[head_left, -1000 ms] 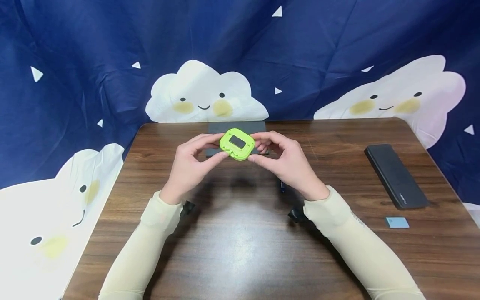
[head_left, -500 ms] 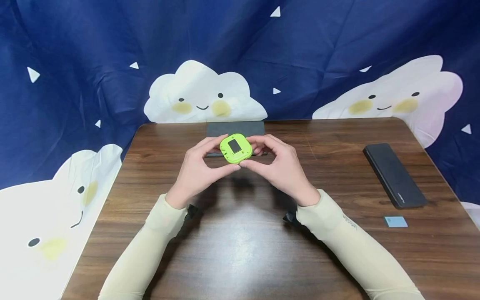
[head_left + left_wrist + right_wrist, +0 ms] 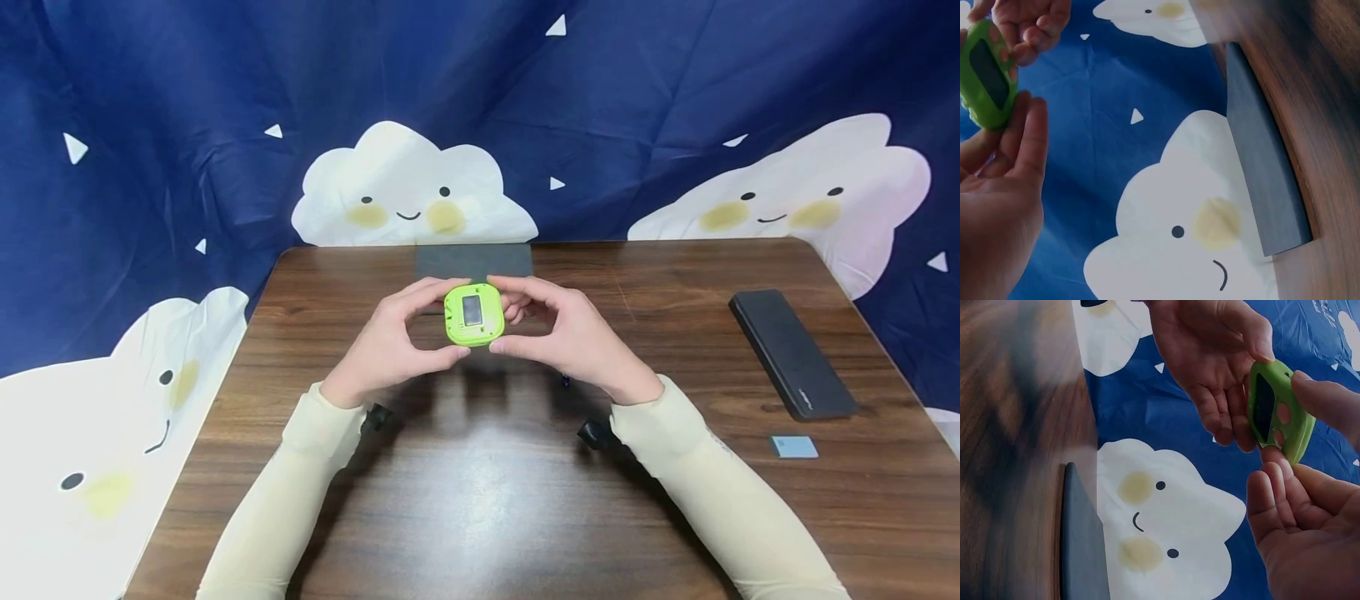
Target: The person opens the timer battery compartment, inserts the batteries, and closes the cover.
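Rounded green plastic gadget (image 3: 475, 315) pinched by left hand (image 3: 384, 342) and right hand (image 3: 583, 337), wood-grained table (image 3: 465, 508) seen beneath the gadget

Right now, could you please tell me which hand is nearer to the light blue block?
Right. The right hand holds the green device, up and left of the light blue block in the head view; the left hand grips the device's opposite side, farther off.

A left hand (image 3: 1002, 200) and right hand (image 3: 1034, 26) hold a green, dark-screened device (image 3: 989, 75). A grey slab (image 3: 1266, 165) lies on the wooden tabletop (image 3: 1338, 187) beside blue cloud-print fabric (image 3: 1063, 169).
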`<action>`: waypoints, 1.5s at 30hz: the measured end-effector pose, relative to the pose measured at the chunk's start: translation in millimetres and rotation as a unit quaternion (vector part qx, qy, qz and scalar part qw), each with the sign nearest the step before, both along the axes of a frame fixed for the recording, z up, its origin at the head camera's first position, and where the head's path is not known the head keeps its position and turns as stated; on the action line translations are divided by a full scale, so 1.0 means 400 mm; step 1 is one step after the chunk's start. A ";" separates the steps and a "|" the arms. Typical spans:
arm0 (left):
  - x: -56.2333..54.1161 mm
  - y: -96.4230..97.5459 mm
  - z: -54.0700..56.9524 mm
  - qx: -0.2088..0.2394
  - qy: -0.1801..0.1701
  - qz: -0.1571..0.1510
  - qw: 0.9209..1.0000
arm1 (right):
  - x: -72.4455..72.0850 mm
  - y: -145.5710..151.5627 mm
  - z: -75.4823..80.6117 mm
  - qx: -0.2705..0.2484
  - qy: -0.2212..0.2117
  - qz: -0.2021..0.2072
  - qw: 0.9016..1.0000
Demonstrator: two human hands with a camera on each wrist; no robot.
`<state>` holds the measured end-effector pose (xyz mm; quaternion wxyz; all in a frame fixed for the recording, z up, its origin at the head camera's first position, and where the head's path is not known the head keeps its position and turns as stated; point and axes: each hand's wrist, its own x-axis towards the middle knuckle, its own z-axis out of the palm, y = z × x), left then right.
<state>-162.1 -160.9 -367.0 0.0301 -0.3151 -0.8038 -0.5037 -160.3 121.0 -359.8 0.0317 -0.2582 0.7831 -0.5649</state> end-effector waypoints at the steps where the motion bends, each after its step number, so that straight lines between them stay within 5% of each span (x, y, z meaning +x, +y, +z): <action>1: 0.000 -0.001 0.000 -0.003 0.002 -0.004 1.000 | 0.000 0.000 0.000 0.003 0.002 0.002 1.000; 16: -0.001 0.012 -0.009 -0.011 0.056 0.037 0.998 | 0.003 -0.014 -0.006 -0.008 0.003 -0.005 1.000; 23: -0.003 0.012 -0.013 -0.032 0.056 0.020 0.998 | 0.010 -0.015 0.002 -0.003 -0.067 -0.038 0.997; 32: 0.004 0.021 -0.015 -0.061 0.076 0.017 0.995 | 0.037 -0.043 0.006 0.011 -0.058 -0.097 0.994; 45: -0.002 0.020 -0.024 -0.080 0.091 0.009 0.993 | 0.038 -0.044 0.007 0.006 -0.074 -0.093 0.993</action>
